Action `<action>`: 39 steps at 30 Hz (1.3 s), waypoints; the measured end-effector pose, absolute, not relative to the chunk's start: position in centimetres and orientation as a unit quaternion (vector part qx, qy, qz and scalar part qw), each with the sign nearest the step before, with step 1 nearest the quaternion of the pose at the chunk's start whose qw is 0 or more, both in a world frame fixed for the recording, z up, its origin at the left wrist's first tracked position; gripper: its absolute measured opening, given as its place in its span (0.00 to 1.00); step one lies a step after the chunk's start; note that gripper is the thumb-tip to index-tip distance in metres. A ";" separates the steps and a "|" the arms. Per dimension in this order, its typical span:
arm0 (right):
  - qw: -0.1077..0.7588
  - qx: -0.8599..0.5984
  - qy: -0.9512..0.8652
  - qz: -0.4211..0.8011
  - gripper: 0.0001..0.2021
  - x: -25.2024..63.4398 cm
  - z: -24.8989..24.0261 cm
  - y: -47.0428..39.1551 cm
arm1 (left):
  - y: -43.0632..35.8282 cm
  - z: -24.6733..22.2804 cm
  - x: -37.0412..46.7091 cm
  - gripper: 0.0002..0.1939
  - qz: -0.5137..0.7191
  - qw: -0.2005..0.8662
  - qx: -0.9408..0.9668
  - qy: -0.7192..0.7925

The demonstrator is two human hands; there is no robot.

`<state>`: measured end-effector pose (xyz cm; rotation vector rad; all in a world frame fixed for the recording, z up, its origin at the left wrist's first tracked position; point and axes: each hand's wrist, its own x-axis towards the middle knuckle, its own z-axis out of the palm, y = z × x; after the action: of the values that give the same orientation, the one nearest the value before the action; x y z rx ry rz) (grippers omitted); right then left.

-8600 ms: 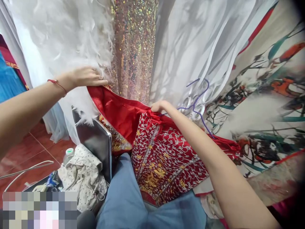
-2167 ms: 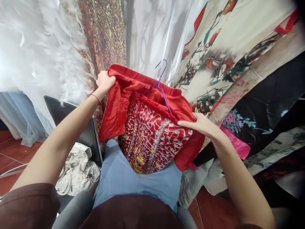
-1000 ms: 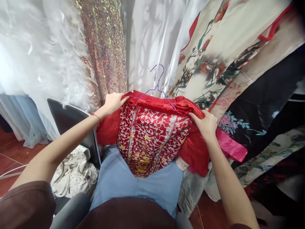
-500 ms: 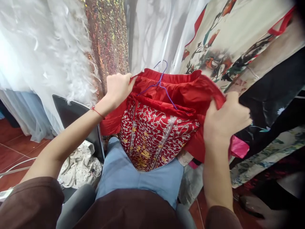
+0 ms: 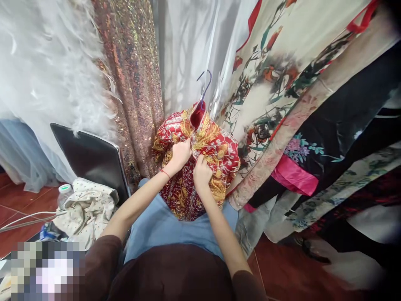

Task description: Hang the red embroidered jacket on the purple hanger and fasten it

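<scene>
On my lap rests a red jacket [image 5: 224, 146] embroidered in gold and silver, with a purple hanger [image 5: 205, 90] inside its collar and the hook sticking up. My left hand [image 5: 181, 152] is closed on the jacket's left front edge just below the collar. Close beside it, my right hand [image 5: 202, 171] grips the other front edge. The two edges are drawn together at the chest, covering the red lining except at the neck opening. Whatever fastening lies between my fingers is too small to make out.
A dark panel-like chair back [image 5: 87, 154] stands left, with a dotted cloth [image 5: 87, 205] and a capped bottle [image 5: 64, 194] near it. Hanging garments surround me: white feathers [image 5: 69, 75], a sequined dress [image 5: 131, 83], a floral dress [image 5: 266, 83] and black clothing [image 5: 338, 121].
My hands have come inward from holding the jacket spread wide. Its front panels now fold over the hanger and inner lining, showing the embroidered outside.
</scene>
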<state>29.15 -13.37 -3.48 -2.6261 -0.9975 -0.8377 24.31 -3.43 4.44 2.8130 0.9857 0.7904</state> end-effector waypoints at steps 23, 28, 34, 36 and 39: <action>0.455 -0.760 -0.426 -0.183 0.26 41.9 6.9 -20.9 | 15.6 4.2 23.6 0.29 0.514 0.383 0.757 0.123; 0.550 -0.690 -0.470 -0.017 0.22 45.9 6.6 -19.9 | 17.7 4.7 24.7 0.23 0.548 0.457 0.687 0.134; 0.559 -0.682 -0.470 -0.016 0.20 48.2 6.4 -19.0 | 16.0 4.7 22.7 0.24 0.468 0.526 0.682 0.200; 0.544 -0.695 -0.468 -0.052 0.20 48.4 6.3 -19.4 | 14.7 5.3 21.6 0.22 0.477 0.500 0.684 0.231; 0.500 -0.716 -0.470 -0.127 0.21 48.5 6.6 -20.5 | 12.4 6.5 19.6 0.20 0.510 0.428 0.700 0.261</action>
<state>48.51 -20.51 6.57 -1.7317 -1.1363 -0.3071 19.57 12.39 6.54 1.7476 0.6512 1.2728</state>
